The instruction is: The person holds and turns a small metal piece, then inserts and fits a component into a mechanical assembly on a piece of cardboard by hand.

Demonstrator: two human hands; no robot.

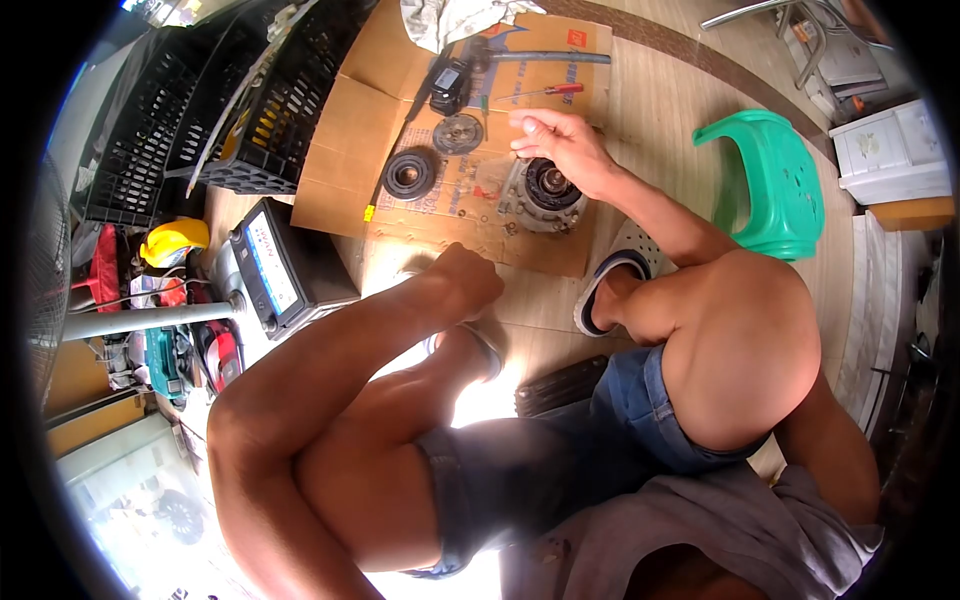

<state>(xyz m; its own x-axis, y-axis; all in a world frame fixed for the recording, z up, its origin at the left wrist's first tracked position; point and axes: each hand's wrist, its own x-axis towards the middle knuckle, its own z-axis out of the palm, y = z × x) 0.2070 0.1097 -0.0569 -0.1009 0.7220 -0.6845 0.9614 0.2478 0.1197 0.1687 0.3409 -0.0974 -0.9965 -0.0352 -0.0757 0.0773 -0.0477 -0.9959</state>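
Note:
My right hand (568, 150) reaches over a flattened cardboard sheet (340, 150), its fingers stretched out and apart. Just below it sits a round metal housing with a dark ring-shaped centre (550, 190); whether the fingertips touch it I cannot tell. My left hand (468, 282) is curled into a fist near the cardboard's front edge, above my foot. Its fingers face away, so anything inside is hidden. Left of the housing lie a black grooved pulley (410, 174) and a flat metal disc (458, 134). A red-handled screwdriver (562, 89) and a hammer (545, 57) lie farther back.
A black handheld device (449, 86) stands near the disc, beside a whitish cloth (450, 20). To the left are black crates (285, 110) and a car battery (290, 270). At right stands a green plastic stool (785, 180), with white boxes (890, 150) behind it.

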